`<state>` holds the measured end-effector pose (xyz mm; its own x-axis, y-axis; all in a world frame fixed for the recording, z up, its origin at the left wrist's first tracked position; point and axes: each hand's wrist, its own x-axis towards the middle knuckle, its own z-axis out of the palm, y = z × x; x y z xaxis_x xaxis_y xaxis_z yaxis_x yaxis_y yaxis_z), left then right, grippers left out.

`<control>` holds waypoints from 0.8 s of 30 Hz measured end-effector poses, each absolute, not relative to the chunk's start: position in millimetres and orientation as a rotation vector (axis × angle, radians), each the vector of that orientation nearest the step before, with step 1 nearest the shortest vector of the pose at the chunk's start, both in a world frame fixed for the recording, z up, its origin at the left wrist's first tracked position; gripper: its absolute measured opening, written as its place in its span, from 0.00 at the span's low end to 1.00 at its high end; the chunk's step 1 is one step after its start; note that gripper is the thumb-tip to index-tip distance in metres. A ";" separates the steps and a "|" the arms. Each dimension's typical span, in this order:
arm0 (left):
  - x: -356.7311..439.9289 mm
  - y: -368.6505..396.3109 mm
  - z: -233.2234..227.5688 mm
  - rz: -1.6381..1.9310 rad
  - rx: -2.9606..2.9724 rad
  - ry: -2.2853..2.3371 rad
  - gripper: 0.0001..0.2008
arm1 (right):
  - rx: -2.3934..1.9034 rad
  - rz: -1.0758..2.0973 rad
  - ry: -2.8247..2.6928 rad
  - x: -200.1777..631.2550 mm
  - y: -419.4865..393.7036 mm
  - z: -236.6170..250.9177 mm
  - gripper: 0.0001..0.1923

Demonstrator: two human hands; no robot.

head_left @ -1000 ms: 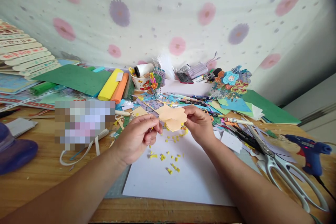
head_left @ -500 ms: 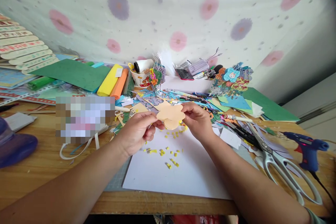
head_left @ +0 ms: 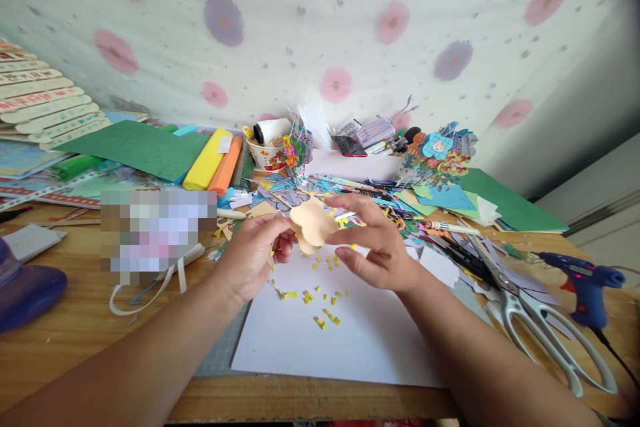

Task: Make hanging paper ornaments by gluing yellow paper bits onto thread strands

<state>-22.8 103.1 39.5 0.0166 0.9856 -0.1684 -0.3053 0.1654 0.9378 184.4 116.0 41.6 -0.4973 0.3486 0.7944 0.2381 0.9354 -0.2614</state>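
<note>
My left hand [head_left: 260, 250] pinches the edge of a pale orange paper flower [head_left: 315, 223] with rounded petals, held above the table. A second layer of the same colour shows under its lower edge. Close to the flower's right side, my right hand [head_left: 375, 240] has its fingers spread, and the fingertips are at or near the petals; whether they touch cannot be made out. A thin strand with a yellow bit hangs below my left hand. Beneath both hands lies a white sheet [head_left: 320, 353] with several small yellow paper scraps [head_left: 330, 313] on it.
Large scissors [head_left: 510, 287] and a blue glue gun [head_left: 583, 283] lie on the right. Paper scraps, pens and green card [head_left: 510, 200] crowd the back. Yellow and orange rolls [head_left: 210, 157], a paper cup [head_left: 267, 157] and a purple object [head_left: 30, 280] stand to the left and behind.
My right hand has let go of the flower's right edge and spread its fingers. The flower has tilted and shifted slightly left in my left hand.
</note>
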 end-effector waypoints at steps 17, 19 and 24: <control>-13.1 94.8 31.6 1.165 0.806 1.025 0.08 | -0.555 -0.315 -2.045 165.4 110.2 22.3 0.12; -12.9 94.7 31.1 1.184 0.796 0.997 0.07 | -0.555 -0.336 -2.086 164.2 109.9 22.4 0.12; -12.5 93.0 32.1 1.207 0.781 0.957 0.08 | -0.590 -0.335 -2.132 161.2 109.5 21.9 0.13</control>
